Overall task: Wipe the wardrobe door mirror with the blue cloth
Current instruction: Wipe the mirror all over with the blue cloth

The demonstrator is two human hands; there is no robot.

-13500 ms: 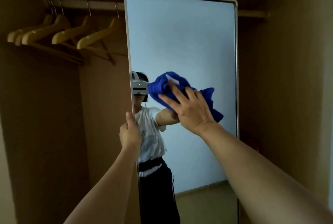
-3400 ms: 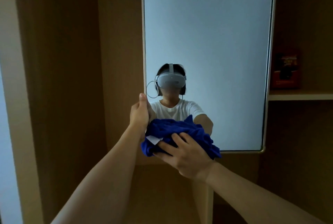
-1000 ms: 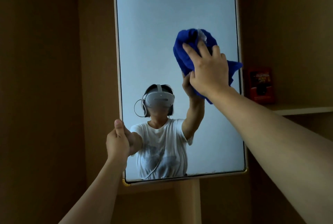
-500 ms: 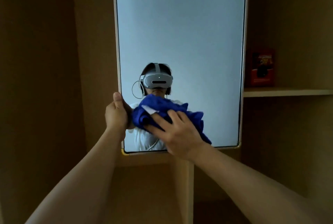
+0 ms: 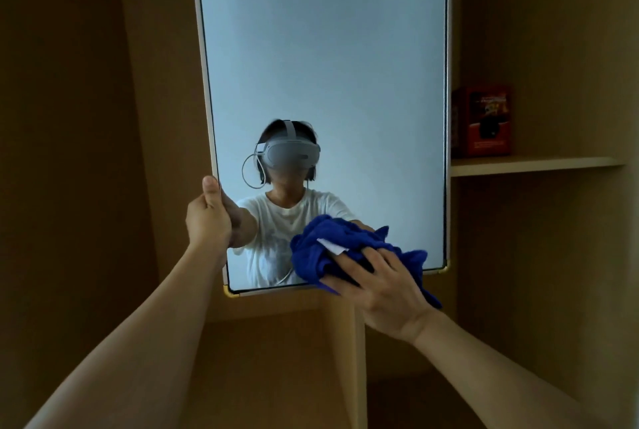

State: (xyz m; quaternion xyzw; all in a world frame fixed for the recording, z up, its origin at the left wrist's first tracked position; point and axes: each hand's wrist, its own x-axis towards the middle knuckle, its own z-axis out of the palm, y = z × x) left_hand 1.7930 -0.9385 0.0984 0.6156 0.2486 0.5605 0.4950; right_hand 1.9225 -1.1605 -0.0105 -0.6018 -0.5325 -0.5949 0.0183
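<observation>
while left hand [image 5: 208, 218] fingers clamp the mirror [image 5: 325, 83] edge, right hand [image 5: 387, 294] fingers spread, pressing blue cloth [image 5: 332, 252].

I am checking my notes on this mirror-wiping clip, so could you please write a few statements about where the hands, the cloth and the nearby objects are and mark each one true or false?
1. The right hand presses the blue cloth against the mirror near its bottom edge. True.
2. The left hand lies flat on the middle of the glass. False: it grips the mirror's left edge, thumb up along the frame.
3. A red box stands on the shelf to the right of the mirror. True.
4. The cloth is up at the mirror's top right corner. False: it is low on the glass, right of centre.
5. The cloth shows a small white tag. True.
</observation>
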